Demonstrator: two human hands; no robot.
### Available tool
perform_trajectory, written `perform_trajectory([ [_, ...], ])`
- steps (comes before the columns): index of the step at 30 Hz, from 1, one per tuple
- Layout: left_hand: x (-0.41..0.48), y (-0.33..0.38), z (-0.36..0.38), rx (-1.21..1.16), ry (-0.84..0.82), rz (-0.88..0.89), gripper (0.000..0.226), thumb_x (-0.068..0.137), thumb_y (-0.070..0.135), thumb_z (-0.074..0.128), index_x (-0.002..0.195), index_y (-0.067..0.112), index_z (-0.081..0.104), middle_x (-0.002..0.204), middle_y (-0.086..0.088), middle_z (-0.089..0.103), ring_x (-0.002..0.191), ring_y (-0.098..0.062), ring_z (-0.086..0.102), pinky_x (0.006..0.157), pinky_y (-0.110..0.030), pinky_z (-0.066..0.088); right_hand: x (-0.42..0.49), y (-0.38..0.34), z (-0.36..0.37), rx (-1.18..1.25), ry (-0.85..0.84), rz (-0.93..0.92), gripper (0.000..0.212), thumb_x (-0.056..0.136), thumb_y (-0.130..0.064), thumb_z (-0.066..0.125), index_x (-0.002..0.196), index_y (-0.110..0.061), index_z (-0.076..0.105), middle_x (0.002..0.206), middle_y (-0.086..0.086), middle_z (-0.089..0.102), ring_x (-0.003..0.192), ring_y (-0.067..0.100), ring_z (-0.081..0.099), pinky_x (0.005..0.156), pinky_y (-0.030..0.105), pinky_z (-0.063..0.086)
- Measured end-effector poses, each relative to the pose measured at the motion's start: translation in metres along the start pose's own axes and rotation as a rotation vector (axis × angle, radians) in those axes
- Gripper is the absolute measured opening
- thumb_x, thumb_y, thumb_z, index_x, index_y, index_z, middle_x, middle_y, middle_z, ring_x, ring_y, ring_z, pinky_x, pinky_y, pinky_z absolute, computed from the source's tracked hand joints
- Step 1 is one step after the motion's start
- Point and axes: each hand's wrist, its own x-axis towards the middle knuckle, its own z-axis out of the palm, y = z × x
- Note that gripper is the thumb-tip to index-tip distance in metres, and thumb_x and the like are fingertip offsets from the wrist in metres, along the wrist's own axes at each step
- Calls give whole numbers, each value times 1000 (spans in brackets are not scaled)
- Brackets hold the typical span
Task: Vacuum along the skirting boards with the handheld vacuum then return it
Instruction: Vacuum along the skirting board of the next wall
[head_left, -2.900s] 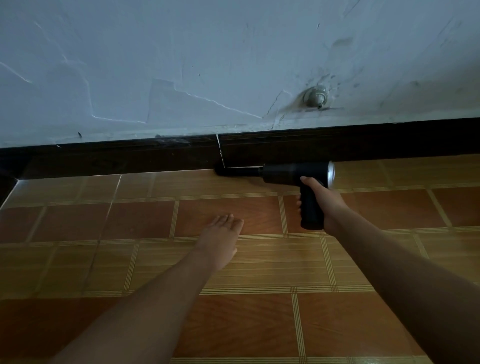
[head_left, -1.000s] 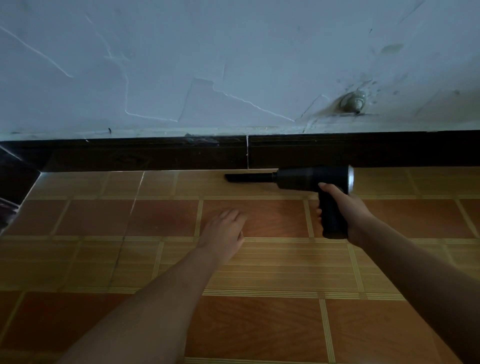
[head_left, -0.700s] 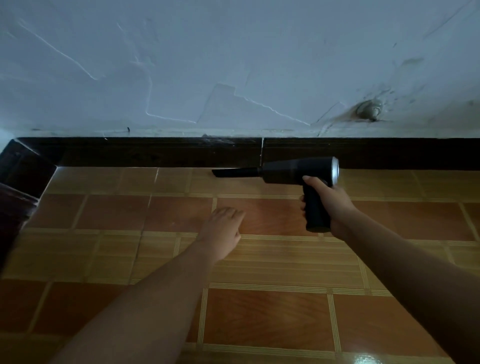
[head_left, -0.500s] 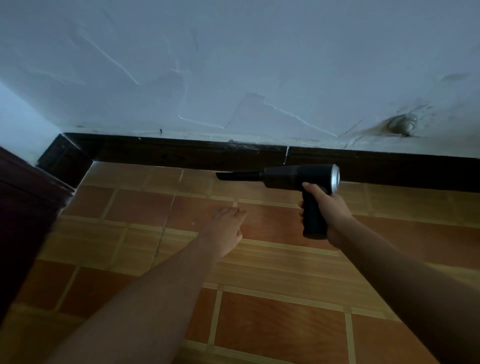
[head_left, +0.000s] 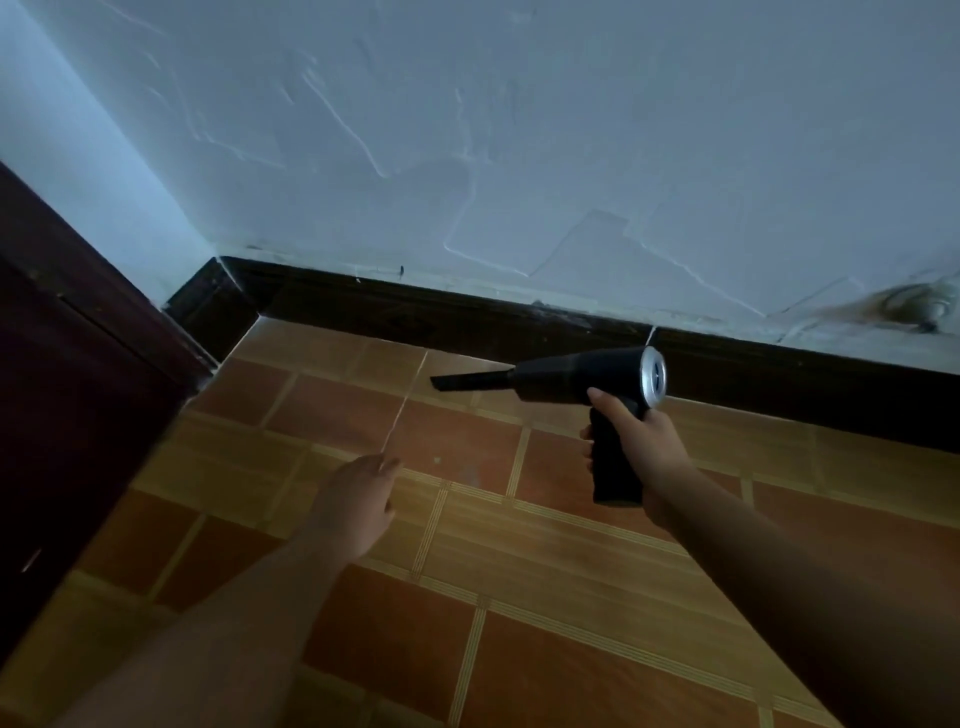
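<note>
At centre right of the frame, my right hand (head_left: 639, 441) grips the handle of the black pistol-shaped handheld vacuum (head_left: 576, 374); its nozzle points left, near the dark brown skirting board (head_left: 395, 312); my left hand (head_left: 358, 499) is open, holding nothing; I judge vacuuming midway, the return not yet begun.

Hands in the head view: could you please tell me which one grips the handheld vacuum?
The right hand: its fingers curl round the handle of the black handheld vacuum, while the left hand is open, palm down, holding nothing.
</note>
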Motion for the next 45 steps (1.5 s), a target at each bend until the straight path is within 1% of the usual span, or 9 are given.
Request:
perform_trajectory([
  [4,4,-9,9,0,6,-49,59,94,25,52,146,14,26,144,-5,41,130,-18,43,109,-29,37,7,10,26,104,-15,51,17,89,-28,59,98,-13,54,77,7,60,65,18,59,61,30,50],
  [7,7,-16,11,31,3,-58,62,94,26,50,147,12,23,143,-8,40,129,-20,42,109,-31,36,16,19,55,146,-16,97,23,88,-30,60,101,-12,54,80,9,60,68,20,59,65,34,50],
  [12,15,-27,19,33,-4,-68,62,95,27,48,148,9,20,141,-10,41,125,-22,45,106,-31,39,34,29,106,174,-6,104,23,89,-30,60,99,-10,55,78,9,59,67,20,58,63,34,50],
  [15,18,-29,21,77,-29,-58,63,96,29,46,147,4,18,147,-14,35,132,-25,37,111,-34,33,43,31,126,217,39,115,25,88,-31,61,99,-9,55,77,8,60,66,20,59,63,33,51],
  [19,20,-30,19,127,-25,-45,63,97,30,44,146,0,18,148,-16,35,133,-26,36,111,-34,31,51,35,138,220,60,119,24,88,-32,61,94,-10,56,75,8,60,63,19,58,61,33,50],
  [27,21,-28,20,149,-29,-50,65,97,32,42,146,-2,16,149,-18,33,135,-28,33,111,-35,28,52,36,135,231,85,122,20,88,-31,61,88,-11,55,73,7,59,61,18,57,59,31,49],
  [34,21,-26,15,151,-53,-62,66,97,33,42,147,0,16,150,-17,31,135,-26,34,109,-33,31,47,33,107,218,92,112,27,88,-31,61,99,-7,55,72,8,59,60,19,57,56,31,48],
  [40,22,-23,13,80,-92,-99,68,96,34,44,149,4,12,151,-15,30,136,-25,33,106,-32,35,42,28,73,232,99,136,27,87,-30,62,100,-7,54,71,8,58,58,19,55,56,32,47],
  [45,22,-24,16,29,-96,-126,67,95,32,45,148,4,15,148,-13,34,133,-25,36,107,-33,35,37,22,52,210,127,130,22,87,-30,62,91,-10,55,70,7,58,58,18,56,55,32,47],
])
